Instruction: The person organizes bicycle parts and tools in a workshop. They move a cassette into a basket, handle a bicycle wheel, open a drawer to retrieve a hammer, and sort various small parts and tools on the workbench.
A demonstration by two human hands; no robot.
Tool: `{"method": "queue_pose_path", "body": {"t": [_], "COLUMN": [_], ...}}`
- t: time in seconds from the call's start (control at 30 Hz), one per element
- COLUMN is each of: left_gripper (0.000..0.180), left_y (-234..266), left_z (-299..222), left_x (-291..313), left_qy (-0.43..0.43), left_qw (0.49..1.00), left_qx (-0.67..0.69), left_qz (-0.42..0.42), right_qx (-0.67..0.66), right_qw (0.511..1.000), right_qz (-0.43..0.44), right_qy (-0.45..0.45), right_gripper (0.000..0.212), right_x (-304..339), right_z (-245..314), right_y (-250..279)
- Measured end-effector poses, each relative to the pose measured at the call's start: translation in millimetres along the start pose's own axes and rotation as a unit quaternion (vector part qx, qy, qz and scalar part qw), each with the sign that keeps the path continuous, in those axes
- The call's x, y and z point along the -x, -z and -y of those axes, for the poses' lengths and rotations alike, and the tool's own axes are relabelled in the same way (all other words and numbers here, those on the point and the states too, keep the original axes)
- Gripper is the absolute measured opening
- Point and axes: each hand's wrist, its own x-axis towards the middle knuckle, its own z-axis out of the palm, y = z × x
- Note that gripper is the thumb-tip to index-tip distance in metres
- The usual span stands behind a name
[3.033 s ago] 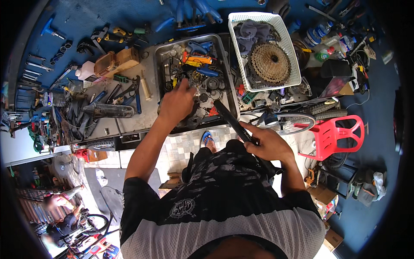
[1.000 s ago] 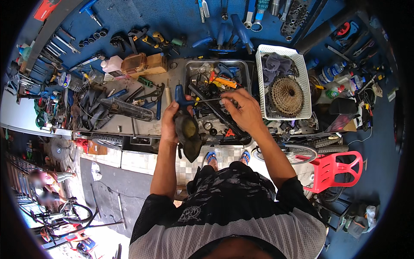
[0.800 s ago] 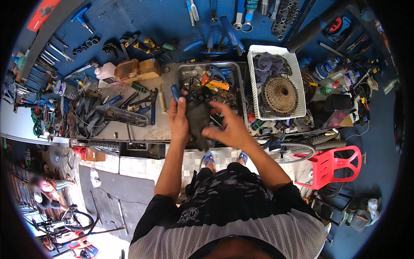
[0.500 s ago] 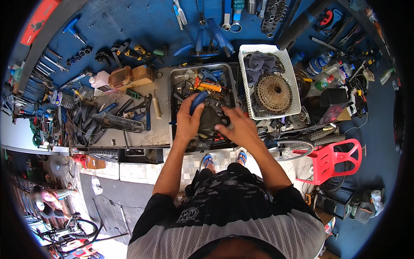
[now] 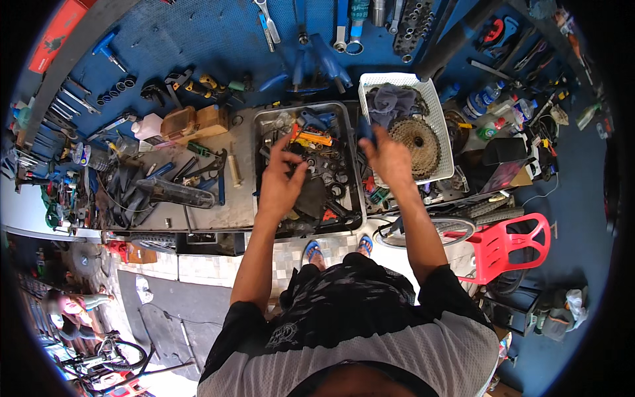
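My left hand [image 5: 280, 186] hovers above a grey metal tray [image 5: 359, 205], fingers spread and holding nothing. Loose bike parts and small tools fill the tray, among them an orange tool [image 5: 312, 138] and blue-handled pliers [image 5: 317, 120]. Between the tray and a white plastic basket [image 5: 446, 149], my right hand [image 5: 391, 161] grips a dark blue handle-like object [image 5: 365, 130]; its exact kind is unclear. Inside the basket lie a large bicycle cassette [image 5: 417, 142] and a grey cloth [image 5: 391, 100], close to my right fingers.
A hammer [image 5: 221, 178], a pale tube [image 5: 234, 171] and a clear bottle-like holder [image 5: 175, 193] lie on the bench left of the tray. Wrenches [image 5: 342, 30] hang on the blue wall. A red chair [image 5: 509, 245] and a bicycle wheel [image 5: 456, 229] stand below right.
The blue object was in my left hand and is now in my right. My right hand has moved up and right, toward the basket; my left hand has opened over the tray.
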Motion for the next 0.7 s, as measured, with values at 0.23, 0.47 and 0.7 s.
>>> {"method": "queue_pose_path", "body": {"t": [0.23, 0.47, 0.7], "left_gripper": [0.045, 0.038, 0.037], "left_y": [14.4, 30.3, 38.0], "left_z": [26.2, 32.8, 39.2], "left_x": [34.0, 62.8, 68.7], "left_qy": [0.053, 0.085, 0.109], "left_qw": [0.999, 0.996, 0.993], "left_qx": [0.007, 0.018, 0.017], "left_qz": [0.011, -0.011, -0.034], "right_qx": [-0.107, -0.079, -0.082], "right_qw": [0.985, 0.990, 0.992], "right_qz": [-0.134, -0.113, -0.094], "right_qy": [-0.035, -0.014, -0.006], "right_gripper": [0.056, 0.057, 0.054], "right_x": [-99.9, -149.8, -159.1], "right_z": [-31.0, -20.5, 1.0], "right_y": [-16.8, -40.2, -40.2]}}
